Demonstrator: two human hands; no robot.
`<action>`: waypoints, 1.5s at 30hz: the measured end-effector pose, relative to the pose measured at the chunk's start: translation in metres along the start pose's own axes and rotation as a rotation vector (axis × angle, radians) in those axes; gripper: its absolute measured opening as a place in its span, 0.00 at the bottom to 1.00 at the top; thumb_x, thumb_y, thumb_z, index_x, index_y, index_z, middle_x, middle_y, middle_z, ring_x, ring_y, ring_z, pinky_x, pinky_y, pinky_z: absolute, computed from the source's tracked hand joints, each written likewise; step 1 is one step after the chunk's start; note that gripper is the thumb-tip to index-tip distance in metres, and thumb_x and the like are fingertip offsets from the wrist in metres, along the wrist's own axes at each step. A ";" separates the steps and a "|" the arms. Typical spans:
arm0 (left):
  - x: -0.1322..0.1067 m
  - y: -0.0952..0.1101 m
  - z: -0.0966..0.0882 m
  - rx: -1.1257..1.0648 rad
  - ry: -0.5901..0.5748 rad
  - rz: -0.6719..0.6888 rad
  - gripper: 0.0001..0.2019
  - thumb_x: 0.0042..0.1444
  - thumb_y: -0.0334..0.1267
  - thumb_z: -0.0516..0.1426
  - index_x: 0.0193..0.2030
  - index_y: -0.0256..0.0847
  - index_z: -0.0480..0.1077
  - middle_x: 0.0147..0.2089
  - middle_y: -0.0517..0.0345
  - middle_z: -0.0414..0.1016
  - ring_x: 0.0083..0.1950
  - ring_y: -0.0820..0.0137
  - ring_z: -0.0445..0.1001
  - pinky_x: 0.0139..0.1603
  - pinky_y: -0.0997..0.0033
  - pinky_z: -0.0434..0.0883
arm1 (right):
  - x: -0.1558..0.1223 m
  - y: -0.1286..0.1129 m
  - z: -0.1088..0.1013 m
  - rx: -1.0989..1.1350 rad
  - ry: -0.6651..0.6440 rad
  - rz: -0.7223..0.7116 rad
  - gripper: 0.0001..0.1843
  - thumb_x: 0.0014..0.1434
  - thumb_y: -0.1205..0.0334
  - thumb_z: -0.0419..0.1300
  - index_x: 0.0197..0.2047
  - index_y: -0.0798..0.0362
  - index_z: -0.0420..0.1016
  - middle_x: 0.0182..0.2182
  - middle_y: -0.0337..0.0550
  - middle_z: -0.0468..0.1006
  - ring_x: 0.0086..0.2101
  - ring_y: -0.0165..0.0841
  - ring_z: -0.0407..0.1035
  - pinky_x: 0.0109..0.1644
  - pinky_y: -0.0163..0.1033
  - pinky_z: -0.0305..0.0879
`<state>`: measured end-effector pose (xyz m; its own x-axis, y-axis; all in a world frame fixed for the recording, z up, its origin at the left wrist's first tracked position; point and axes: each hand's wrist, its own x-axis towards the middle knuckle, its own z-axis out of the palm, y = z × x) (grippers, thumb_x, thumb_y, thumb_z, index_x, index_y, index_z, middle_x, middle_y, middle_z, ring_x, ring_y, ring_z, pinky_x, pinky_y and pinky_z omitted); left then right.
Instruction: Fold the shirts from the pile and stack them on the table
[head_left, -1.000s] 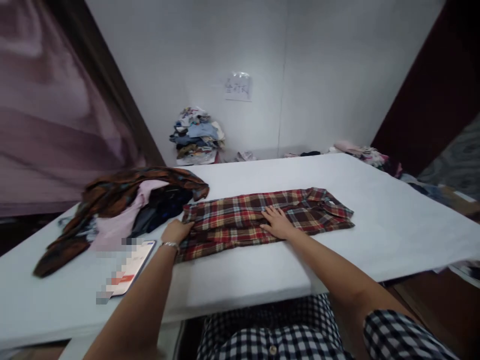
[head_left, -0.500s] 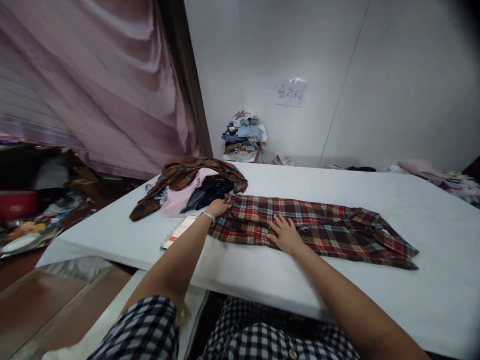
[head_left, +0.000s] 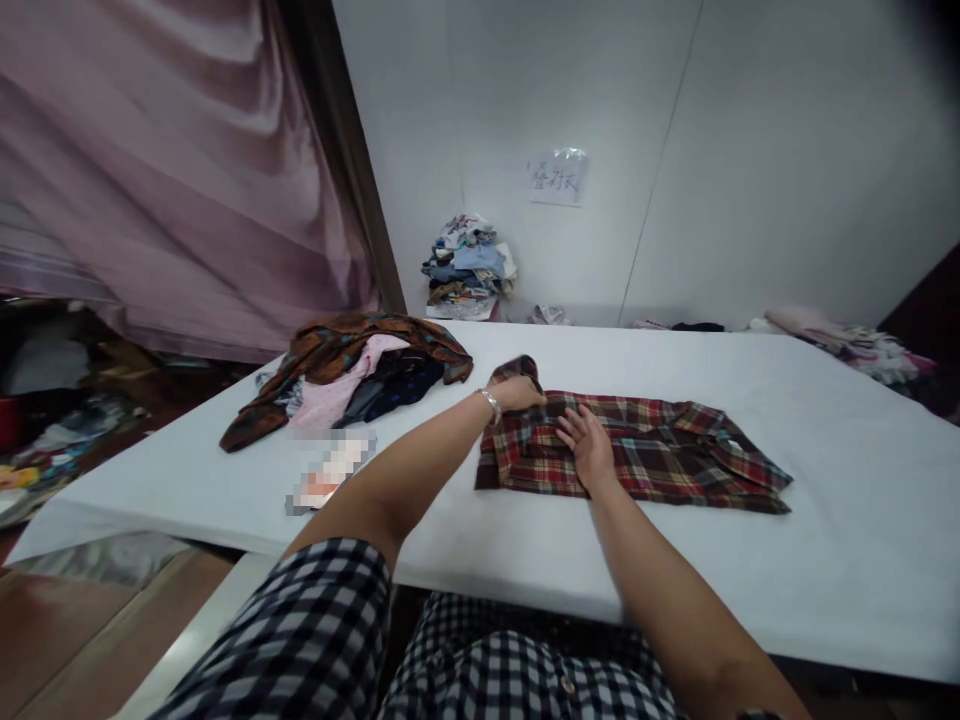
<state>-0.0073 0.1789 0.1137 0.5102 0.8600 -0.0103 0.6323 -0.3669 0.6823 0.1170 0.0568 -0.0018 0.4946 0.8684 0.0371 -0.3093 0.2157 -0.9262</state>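
A red and brown plaid shirt [head_left: 652, 450] lies in a long strip across the white table [head_left: 480, 545], its collar end to the right. My left hand [head_left: 519, 394], with a bracelet at the wrist, is closed on the shirt's left end and holds it lifted and turned over toward the right. A loop of cloth stands up behind that hand. My right hand [head_left: 589, 445] rests against the middle of the shirt, fingers stretched out and holding nothing.
A loose heap of clothes [head_left: 337, 375], brown, pink and dark blue, lies on the table's left side. Closer stands a blurred-out phone [head_left: 330, 475]. Behind the table are a clothes stack [head_left: 469, 265] by the wall and more garments [head_left: 847, 340] at far right.
My left hand has carried the shirt's left end up and to the right, folding it over and shortening the strip. My right hand has lifted partly off the cloth. The view has shifted slightly.
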 end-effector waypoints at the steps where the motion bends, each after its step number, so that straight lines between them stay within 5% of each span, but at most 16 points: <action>1: -0.004 0.007 0.013 -0.028 -0.057 0.031 0.18 0.59 0.45 0.57 0.36 0.27 0.75 0.38 0.53 0.78 0.40 0.68 0.77 0.45 0.69 0.71 | 0.002 -0.003 -0.004 0.075 0.005 0.043 0.37 0.60 0.40 0.48 0.68 0.48 0.53 0.61 0.54 0.68 0.56 0.44 0.68 0.56 0.57 0.66; 4: -0.019 0.018 0.032 -0.115 -0.201 0.106 0.16 0.59 0.40 0.57 0.44 0.27 0.76 0.39 0.48 0.80 0.40 0.70 0.78 0.42 0.73 0.69 | 0.005 -0.007 -0.012 0.096 -0.044 0.122 0.39 0.61 0.42 0.47 0.71 0.47 0.46 0.64 0.54 0.63 0.57 0.43 0.67 0.55 0.54 0.68; 6: -0.028 0.013 0.025 -0.166 -0.168 0.133 0.15 0.62 0.38 0.53 0.50 0.32 0.74 0.42 0.49 0.81 0.40 0.70 0.78 0.42 0.73 0.71 | 0.005 -0.008 -0.012 0.000 -0.100 0.141 0.41 0.60 0.43 0.49 0.72 0.46 0.42 0.65 0.52 0.61 0.58 0.42 0.66 0.55 0.53 0.69; 10: -0.045 -0.020 -0.007 -0.072 0.218 0.088 0.14 0.62 0.41 0.52 0.45 0.38 0.76 0.43 0.52 0.80 0.44 0.66 0.76 0.48 0.69 0.70 | 0.006 -0.007 -0.007 -0.091 -0.163 0.157 0.42 0.60 0.43 0.51 0.72 0.45 0.42 0.65 0.49 0.61 0.57 0.43 0.67 0.55 0.52 0.69; 12: -0.058 -0.039 -0.010 0.058 0.320 -0.016 0.15 0.63 0.44 0.51 0.44 0.39 0.76 0.44 0.52 0.80 0.46 0.63 0.75 0.51 0.66 0.70 | 0.007 -0.007 -0.006 -0.035 -0.138 0.186 0.40 0.61 0.46 0.50 0.72 0.46 0.43 0.64 0.51 0.63 0.55 0.42 0.68 0.55 0.53 0.68; 14: -0.075 -0.052 0.004 0.181 0.289 -0.033 0.17 0.64 0.46 0.50 0.46 0.40 0.75 0.48 0.50 0.78 0.51 0.61 0.74 0.54 0.63 0.68 | 0.009 -0.006 -0.007 0.026 -0.114 0.215 0.38 0.61 0.49 0.51 0.71 0.46 0.46 0.63 0.51 0.65 0.54 0.41 0.70 0.55 0.54 0.68; 16: -0.095 -0.056 0.032 0.276 0.199 0.088 0.17 0.63 0.47 0.51 0.49 0.40 0.74 0.56 0.47 0.74 0.60 0.58 0.68 0.62 0.58 0.62 | 0.011 -0.004 -0.008 0.067 -0.101 0.227 0.36 0.61 0.51 0.53 0.70 0.45 0.48 0.62 0.51 0.67 0.53 0.41 0.70 0.56 0.54 0.67; 19: -0.118 -0.048 0.072 0.319 0.031 0.278 0.20 0.59 0.50 0.56 0.54 0.44 0.73 0.65 0.47 0.66 0.69 0.53 0.56 0.70 0.45 0.46 | 0.012 0.000 -0.010 0.042 -0.109 0.212 0.37 0.61 0.49 0.53 0.70 0.46 0.48 0.62 0.52 0.67 0.54 0.41 0.70 0.56 0.53 0.68; 21: -0.122 -0.040 0.080 0.260 -0.063 0.330 0.17 0.61 0.50 0.54 0.51 0.47 0.75 0.63 0.50 0.69 0.68 0.56 0.60 0.70 0.45 0.45 | 0.010 0.000 -0.010 -0.026 -0.118 0.171 0.39 0.60 0.46 0.52 0.71 0.48 0.47 0.62 0.52 0.66 0.55 0.41 0.69 0.56 0.52 0.68; 24: -0.107 -0.039 0.060 0.146 0.062 0.292 0.15 0.64 0.44 0.49 0.47 0.45 0.76 0.58 0.51 0.74 0.64 0.62 0.66 0.69 0.54 0.54 | 0.003 -0.006 -0.010 -0.202 -0.085 -0.032 0.38 0.60 0.43 0.52 0.70 0.48 0.52 0.63 0.50 0.64 0.61 0.42 0.62 0.62 0.54 0.62; 28: -0.066 -0.058 0.017 0.058 0.317 -0.088 0.19 0.62 0.43 0.53 0.56 0.39 0.70 0.64 0.45 0.67 0.66 0.59 0.63 0.66 0.60 0.58 | -0.009 -0.015 -0.004 -0.661 -0.205 -0.406 0.35 0.62 0.43 0.50 0.69 0.47 0.55 0.69 0.44 0.54 0.68 0.40 0.44 0.70 0.53 0.45; 30: -0.047 -0.069 0.008 0.013 0.312 -0.254 0.22 0.61 0.46 0.54 0.57 0.34 0.70 0.62 0.39 0.69 0.63 0.56 0.67 0.63 0.59 0.63 | -0.014 -0.014 0.003 -0.944 -0.362 -0.403 0.35 0.64 0.43 0.48 0.70 0.49 0.54 0.70 0.44 0.50 0.69 0.40 0.38 0.70 0.54 0.39; 34: -0.021 -0.079 0.015 -0.076 0.254 -0.362 0.22 0.59 0.49 0.56 0.48 0.30 0.74 0.47 0.37 0.79 0.50 0.56 0.77 0.49 0.63 0.72 | -0.018 -0.003 0.015 -1.356 -0.538 -0.193 0.35 0.64 0.43 0.48 0.68 0.54 0.58 0.69 0.51 0.50 0.69 0.43 0.40 0.70 0.57 0.32; 40: -0.008 -0.086 0.029 -0.176 0.245 -0.376 0.19 0.58 0.48 0.56 0.47 0.34 0.75 0.45 0.44 0.80 0.44 0.63 0.79 0.43 0.70 0.72 | -0.017 -0.014 0.021 -1.314 -0.474 -0.178 0.35 0.65 0.44 0.47 0.69 0.54 0.56 0.69 0.50 0.52 0.69 0.41 0.41 0.69 0.56 0.35; 45: -0.017 -0.100 0.032 -0.121 0.230 -0.404 0.20 0.56 0.48 0.56 0.46 0.34 0.76 0.49 0.39 0.79 0.50 0.56 0.77 0.46 0.65 0.71 | 0.007 -0.043 0.058 -1.232 -0.379 -0.380 0.36 0.67 0.44 0.43 0.72 0.53 0.48 0.71 0.49 0.45 0.69 0.39 0.37 0.70 0.52 0.35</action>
<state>-0.0609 0.1896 0.0220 0.0864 0.9865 -0.1394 0.6737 0.0452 0.7376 0.0861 0.0798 0.0598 0.0705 0.9572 0.2808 0.8222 0.1037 -0.5597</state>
